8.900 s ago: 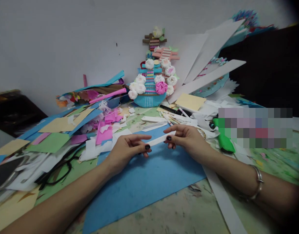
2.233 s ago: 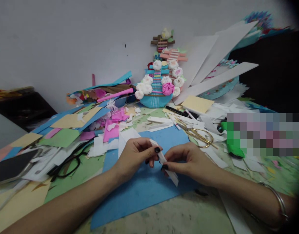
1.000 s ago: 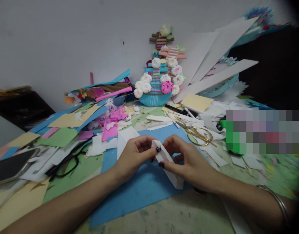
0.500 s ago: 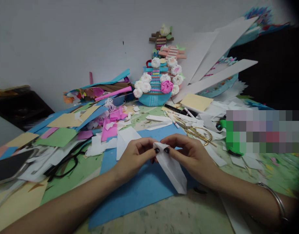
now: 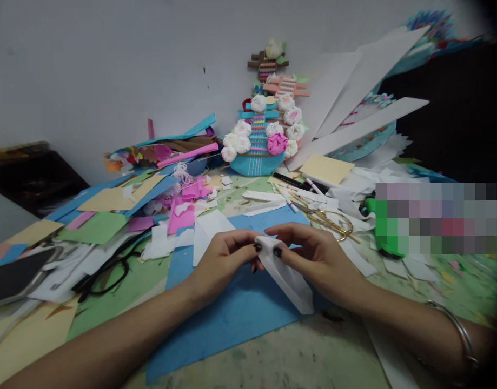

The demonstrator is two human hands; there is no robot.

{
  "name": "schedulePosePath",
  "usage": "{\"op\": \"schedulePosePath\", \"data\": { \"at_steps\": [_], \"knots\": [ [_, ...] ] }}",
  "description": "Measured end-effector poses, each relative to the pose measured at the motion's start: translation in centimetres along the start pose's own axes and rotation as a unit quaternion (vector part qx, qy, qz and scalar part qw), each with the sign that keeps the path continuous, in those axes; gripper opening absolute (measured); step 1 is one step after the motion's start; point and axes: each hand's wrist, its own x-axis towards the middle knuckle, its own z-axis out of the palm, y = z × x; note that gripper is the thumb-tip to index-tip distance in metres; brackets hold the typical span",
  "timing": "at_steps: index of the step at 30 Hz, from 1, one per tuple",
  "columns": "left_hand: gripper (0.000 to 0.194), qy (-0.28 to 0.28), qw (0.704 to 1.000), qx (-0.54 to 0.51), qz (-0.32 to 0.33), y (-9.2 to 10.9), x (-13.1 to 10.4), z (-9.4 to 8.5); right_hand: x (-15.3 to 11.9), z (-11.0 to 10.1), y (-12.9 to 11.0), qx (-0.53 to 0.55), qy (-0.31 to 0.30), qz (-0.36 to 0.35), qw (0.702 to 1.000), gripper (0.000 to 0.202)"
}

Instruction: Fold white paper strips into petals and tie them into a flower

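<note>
A folded strip of white paper (image 5: pixel 291 281), thin like crepe or tissue, slants down toward me above a blue sheet (image 5: pixel 216 319). Its upper end is pinched by both of my hands. My left hand (image 5: pixel 232 254) grips the left edge of that end between thumb and fingers. From the other side, my right hand (image 5: pixel 309 254) presses its thumb on the paper, with the fingers curled behind. The lower end of the strip hangs free. Some fingertips are hidden behind the paper.
Gold-handled scissors (image 5: pixel 333 224) lie right of my hands among white scraps. Black glasses (image 5: pixel 106 281) and a phone (image 5: pixel 21 275) are on the left. Behind stands a blue lute-shaped craft (image 5: pixel 258 162) with paper flowers. Pink paper (image 5: pixel 181 213) and a yellow pad (image 5: pixel 327 168) lie nearby.
The strip's lower end has swung slightly up and to the right. My thumbs have shifted a little on its upper end, which looks more rounded now.
</note>
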Motion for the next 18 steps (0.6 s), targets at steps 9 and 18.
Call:
{"op": "schedulePosePath", "data": {
  "at_steps": [9,18],
  "knots": [
    [0.017,-0.007,1.0,-0.012,-0.018,-0.38,0.08,-0.16,0.03,-0.11,0.19,0.015,0.022,-0.004,1.0,0.021],
    [0.01,0.032,0.997,-0.073,-0.01,-0.41,0.13,-0.3,-0.07,-0.03,-0.4,0.081,-0.034,0.015,0.996,0.026]
  ]
}}
